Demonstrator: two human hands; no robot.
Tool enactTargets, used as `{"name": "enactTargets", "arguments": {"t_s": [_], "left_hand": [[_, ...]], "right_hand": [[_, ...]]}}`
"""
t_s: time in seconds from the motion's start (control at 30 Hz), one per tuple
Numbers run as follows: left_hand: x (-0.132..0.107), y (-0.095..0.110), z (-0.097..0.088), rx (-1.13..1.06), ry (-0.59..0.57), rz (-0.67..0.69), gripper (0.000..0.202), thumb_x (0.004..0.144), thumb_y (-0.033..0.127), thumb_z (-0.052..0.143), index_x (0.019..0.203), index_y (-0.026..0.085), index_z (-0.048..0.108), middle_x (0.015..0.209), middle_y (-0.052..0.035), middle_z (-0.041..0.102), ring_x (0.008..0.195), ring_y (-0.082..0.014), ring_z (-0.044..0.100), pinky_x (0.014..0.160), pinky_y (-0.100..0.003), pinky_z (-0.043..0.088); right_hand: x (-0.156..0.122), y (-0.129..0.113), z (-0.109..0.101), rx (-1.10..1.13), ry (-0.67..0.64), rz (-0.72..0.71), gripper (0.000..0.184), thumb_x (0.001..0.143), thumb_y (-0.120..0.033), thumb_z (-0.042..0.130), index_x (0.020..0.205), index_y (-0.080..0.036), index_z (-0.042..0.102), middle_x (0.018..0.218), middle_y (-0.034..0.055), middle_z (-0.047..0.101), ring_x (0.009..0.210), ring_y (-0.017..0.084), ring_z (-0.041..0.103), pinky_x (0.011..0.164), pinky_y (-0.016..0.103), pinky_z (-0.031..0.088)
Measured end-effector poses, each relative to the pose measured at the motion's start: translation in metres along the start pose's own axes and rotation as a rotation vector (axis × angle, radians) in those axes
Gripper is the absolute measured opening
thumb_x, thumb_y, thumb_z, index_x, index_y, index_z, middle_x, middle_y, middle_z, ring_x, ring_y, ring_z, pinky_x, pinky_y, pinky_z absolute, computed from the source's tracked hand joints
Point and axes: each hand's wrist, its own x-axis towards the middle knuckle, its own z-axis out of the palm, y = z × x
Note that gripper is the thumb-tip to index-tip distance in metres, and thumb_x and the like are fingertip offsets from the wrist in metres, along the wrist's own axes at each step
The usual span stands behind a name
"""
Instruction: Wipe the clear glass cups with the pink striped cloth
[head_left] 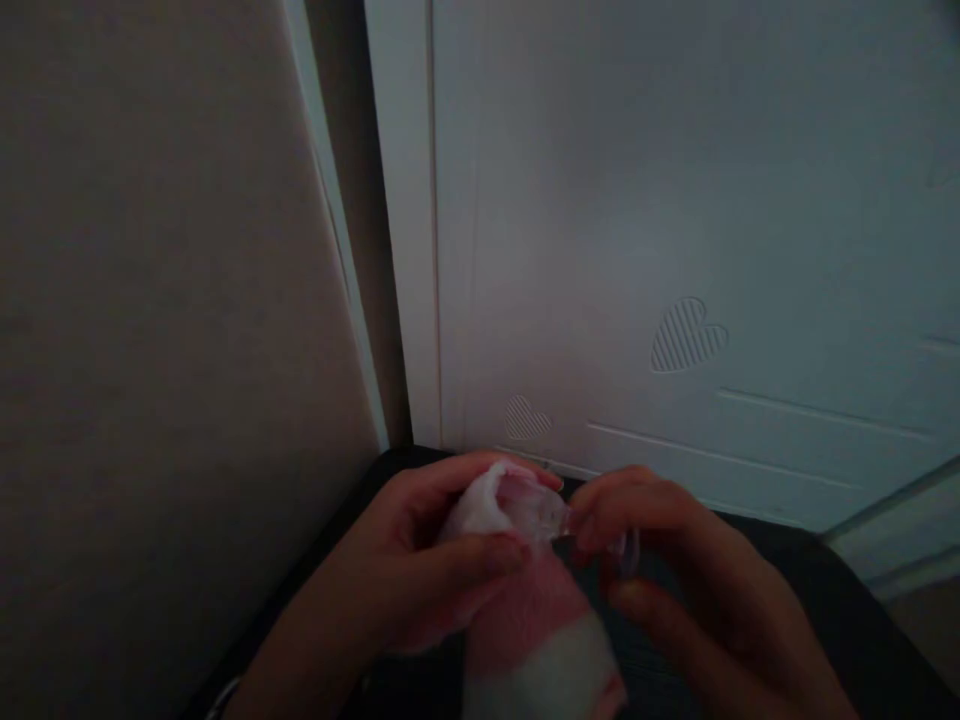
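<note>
My left hand [405, 560] is closed around a soft pink and white fuzzy item [529, 615], with the thumb in front and the fingers behind its open upper end. A rolled pale rim [487, 500] surrounds that opening. A clear plastic piece [551, 512] sits in the mouth of the opening and reaches out to the right. My right hand [675, 540] pinches its outer end between thumb and fingers, where a clear loop shows. The part inside the item is hidden, and dim light blurs the details. The item's lower end hangs toward the bottom edge.
A white panel [570, 220] with embossed hearts stands upright just beyond my hands. To the left rises a brownish wall [165, 300] with a pale trim strip [330, 190]. Dark fabric [810, 580] lies beneath my hands.
</note>
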Motion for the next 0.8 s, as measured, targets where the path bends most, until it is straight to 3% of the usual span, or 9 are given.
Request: {"name": "enactTargets", "arguments": {"t_s": [0.13,0.27,0.4,0.53,0.67,0.8], "left_hand": [[0.003,0.001,0.002,-0.081,-0.026,-0.013,0.022,0.071,0.025,0.078,0.093,0.030,0.076,0.080,0.0044,0.074,0.069,-0.0114,0.064,0.059,-0.015,0.049],[0.001,0.001,0.010,0.010,0.110,-0.001,0.020,0.073,0.025,0.077,0.092,0.029,0.075,0.081,0.0044,0.075,0.072,-0.0126,0.065,0.058,-0.014,0.049],[0.000,-0.003,0.011,0.170,0.104,0.020,0.024,0.075,0.033,0.075,0.099,0.028,0.073,0.083,0.0028,0.075,0.068,-0.0142,0.066,0.054,-0.017,0.049],[0.000,-0.002,0.012,0.377,0.127,0.095,0.025,0.079,0.033,0.071,0.102,0.025,0.071,0.093,0.0000,0.076,0.080,-0.0192,0.069,0.068,-0.024,0.053],[0.003,0.000,0.017,0.547,0.162,0.146,0.026,0.079,0.037,0.071,0.101,0.023,0.070,0.098,-0.0021,0.076,0.084,-0.0217,0.070,0.072,-0.028,0.054],[0.005,-0.004,0.019,0.648,0.178,0.262,0.025,0.078,0.026,0.070,0.103,0.024,0.069,0.101,0.0006,0.075,0.088,-0.0194,0.069,0.076,-0.027,0.052]], "right_hand": [[0.000,0.003,-0.003,-0.082,0.047,0.041,0.021,0.095,-0.013,0.049,0.103,-0.032,0.055,0.106,-0.0039,0.058,0.101,0.012,0.058,0.085,0.019,0.045],[0.001,0.007,0.000,-0.087,0.083,0.080,0.023,0.096,-0.013,0.046,0.106,-0.033,0.054,0.109,-0.0038,0.057,0.104,0.013,0.056,0.088,0.021,0.045],[0.002,0.012,0.003,-0.116,0.120,0.154,0.032,0.095,-0.014,0.050,0.116,-0.037,0.049,0.114,-0.0051,0.058,0.105,0.013,0.058,0.086,0.022,0.047],[0.005,0.013,0.005,-0.188,0.084,0.178,0.037,0.095,-0.019,0.054,0.125,-0.038,0.044,0.124,-0.0044,0.057,0.112,0.015,0.056,0.092,0.024,0.045],[0.005,0.013,0.008,-0.174,0.060,0.208,0.032,0.098,-0.025,0.049,0.127,-0.036,0.044,0.127,-0.0029,0.057,0.117,0.015,0.055,0.094,0.024,0.044],[0.005,0.018,0.013,-0.123,0.084,0.241,0.028,0.101,-0.033,0.041,0.128,-0.033,0.045,0.123,-0.0005,0.059,0.114,0.016,0.056,0.093,0.026,0.044]]}}
